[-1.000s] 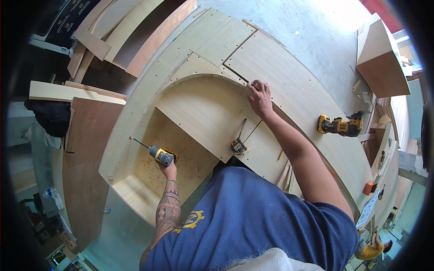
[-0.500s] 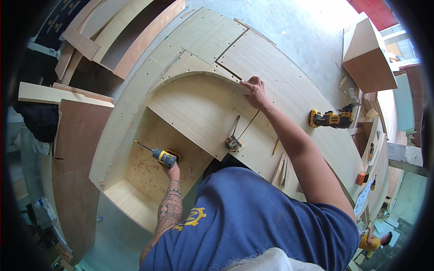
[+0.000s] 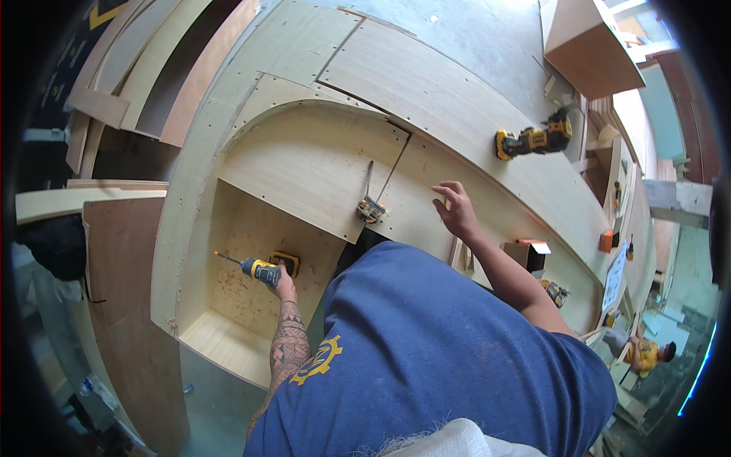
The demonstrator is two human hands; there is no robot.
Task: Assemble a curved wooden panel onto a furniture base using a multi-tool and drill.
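Observation:
My left hand [image 3: 286,288] is wrapped round the grip of a yellow and black cordless drill driver [image 3: 261,271]. Its long bit points left, over the open box section [image 3: 251,228] of a curved plywood piece. My right hand [image 3: 459,218] is raised over a pale plywood panel [image 3: 415,175], fingers loosely bent and apart, holding nothing that I can see. Between my hands, a tape measure [image 3: 371,209] rests near the corner of the rounded panel [image 3: 312,160], with a thin dark strip beside it.
A yellow and black cordless power tool [image 3: 534,139] lies on the far panel. Near my right arm are a small open box [image 3: 527,255] and another tool [image 3: 554,292]. Plywood sheets [image 3: 126,305] stand at left, a wooden box [image 3: 594,53] at far right. Another person [image 3: 647,354] is at lower right.
My right hand has lifted off the panel seam and drawn back toward me, its fingers loosening. The view has shifted right, bringing the small open box into sight. The driver stays in my left hand.

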